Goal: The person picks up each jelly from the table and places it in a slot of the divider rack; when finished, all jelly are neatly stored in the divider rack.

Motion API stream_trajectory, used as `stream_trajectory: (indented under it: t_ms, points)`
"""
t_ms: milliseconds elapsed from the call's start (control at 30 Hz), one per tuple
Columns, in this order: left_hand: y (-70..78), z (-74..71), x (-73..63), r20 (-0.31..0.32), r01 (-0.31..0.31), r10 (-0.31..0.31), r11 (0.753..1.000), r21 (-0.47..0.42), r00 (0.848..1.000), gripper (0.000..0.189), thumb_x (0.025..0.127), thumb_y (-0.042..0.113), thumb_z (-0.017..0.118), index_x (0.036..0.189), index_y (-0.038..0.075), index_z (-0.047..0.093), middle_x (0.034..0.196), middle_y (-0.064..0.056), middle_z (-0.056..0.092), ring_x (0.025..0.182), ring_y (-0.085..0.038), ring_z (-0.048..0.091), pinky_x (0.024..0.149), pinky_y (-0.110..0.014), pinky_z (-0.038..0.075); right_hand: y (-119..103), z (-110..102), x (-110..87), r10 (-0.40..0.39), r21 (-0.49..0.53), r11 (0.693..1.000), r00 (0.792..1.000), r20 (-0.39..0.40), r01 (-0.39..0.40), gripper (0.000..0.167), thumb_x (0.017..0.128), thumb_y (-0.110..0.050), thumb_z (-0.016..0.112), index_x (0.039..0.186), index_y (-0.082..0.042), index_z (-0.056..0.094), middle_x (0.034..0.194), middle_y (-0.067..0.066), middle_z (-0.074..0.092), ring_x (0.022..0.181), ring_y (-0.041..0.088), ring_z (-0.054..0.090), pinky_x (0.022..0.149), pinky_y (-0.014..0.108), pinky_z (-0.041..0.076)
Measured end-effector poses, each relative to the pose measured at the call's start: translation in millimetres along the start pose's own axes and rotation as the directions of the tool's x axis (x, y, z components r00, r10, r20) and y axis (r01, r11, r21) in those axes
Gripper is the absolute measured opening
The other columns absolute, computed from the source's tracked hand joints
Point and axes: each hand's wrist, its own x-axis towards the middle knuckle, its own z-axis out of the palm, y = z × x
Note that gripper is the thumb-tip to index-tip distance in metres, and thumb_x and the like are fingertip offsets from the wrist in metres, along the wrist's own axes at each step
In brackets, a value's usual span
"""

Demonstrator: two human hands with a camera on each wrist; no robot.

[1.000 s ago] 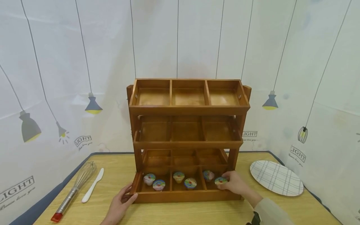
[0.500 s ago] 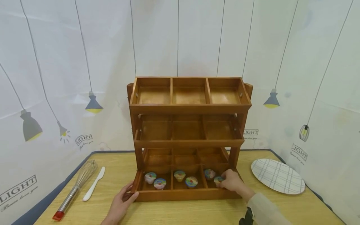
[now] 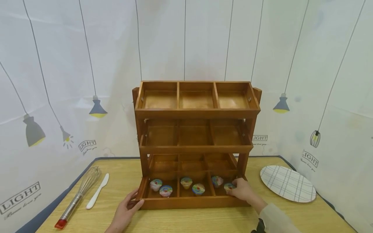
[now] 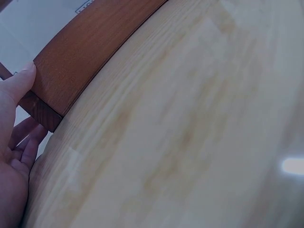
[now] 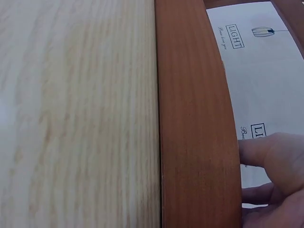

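Observation:
A brown wooden tiered rack [image 3: 196, 149] stands mid-table. In its bottom tray, jelly cups with colourful foil lids sit in pairs, one pair per compartment. My left hand [image 3: 124, 212] grips the tray's front left corner; in the left wrist view its thumb [image 4: 23, 80] lies on the front board and the other fingers reach behind the side. My right hand [image 3: 244, 191] is inside the right compartment, pinching the front jelly cup [image 3: 228, 186] there, whose right side it covers. Behind it sits another jelly cup [image 3: 217, 181]. In the right wrist view the tray's front board [image 5: 197, 123] hides the fingertips and cup.
A whisk [image 3: 78, 195] with a red end and a white plastic knife [image 3: 97, 191] lie on the left of the table. At the right lies an oval checked plate [image 3: 288, 183]. The rack's two upper tiers hold nothing. A lamp-printed cloth [image 3: 58, 64] surrounds the table.
My right hand and the jelly cup at its fingers shifted slightly left, then back right, within the compartment. The left hand stays at the tray corner.

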Motion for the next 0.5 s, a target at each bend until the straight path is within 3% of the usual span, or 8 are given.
stream_trajectory:
  t_ms: [133, 300, 500]
  points:
    - [-0.6, 1.3, 0.5, 0.002, -0.012, 0.012, 1.0, 0.014, 1.0, 0.059, 0.082, 0.031, 0.062, 0.133, 0.009, 0.04, 0.125, -0.024, 0.049, 0.1, -0.024, 0.058, 0.074, -0.02, 0.048, 4, -1, -5.1, -0.035, -0.015, 0.999, 0.999, -0.003, 0.035, 0.054, 0.072, -0.02, 0.071, 0.111, 0.013, 0.052, 0.102, 0.02, 0.061, 0.091, 0.03, 0.057, 0.076, 0.043, 0.047]
    - [-2.1, -1.5, 0.4, 0.004, 0.013, -0.014, 1.0, 0.027, 1.0, 0.057, 0.082, 0.033, 0.061, 0.132, 0.011, 0.042, 0.123, -0.018, 0.053, 0.102, -0.022, 0.057, 0.077, -0.022, 0.049, 7, 2, -17.8, -0.097, -0.04, 0.995, 0.993, -0.063, 0.094, 0.05, 0.079, -0.028, 0.065, 0.111, 0.008, 0.054, 0.106, 0.018, 0.061, 0.096, 0.031, 0.058, 0.078, 0.043, 0.048]
    - [-4.3, -10.1, -2.1, 0.02, 0.044, -0.046, 0.997, 0.058, 0.999, 0.058, 0.084, 0.036, 0.059, 0.132, 0.009, 0.041, 0.123, -0.019, 0.052, 0.102, -0.024, 0.057, 0.079, -0.029, 0.049, 18, 8, -33.3, -0.263, -0.027, 0.965, 0.947, -0.184, 0.262, 0.038, 0.076, -0.018, 0.068, 0.104, 0.006, 0.059, 0.102, 0.016, 0.063, 0.093, 0.03, 0.059, 0.076, 0.038, 0.05]
